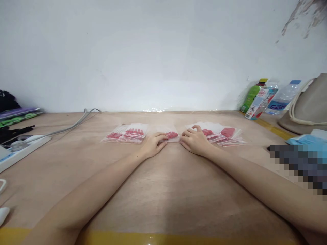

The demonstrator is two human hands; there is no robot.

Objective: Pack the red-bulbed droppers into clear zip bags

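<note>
A small clear zip bag with red pieces inside lies flat on the table between my hands. At its left edge, the fingers and thumb of my left hand are closed on the bag. My right hand is at the opposite edge, with thumb and fingertips close together on the bag's side and one finger lifted. To the left lie overlapping piles of similar bags. More of these bags are fanned out to the right, partly hidden behind my right hand.
At left are a white power strip, a grey cable and dark fabric items. Bottles, a carton, a grey-beige bag and a light blue item stand or lie at right. A white wall rises behind the table.
</note>
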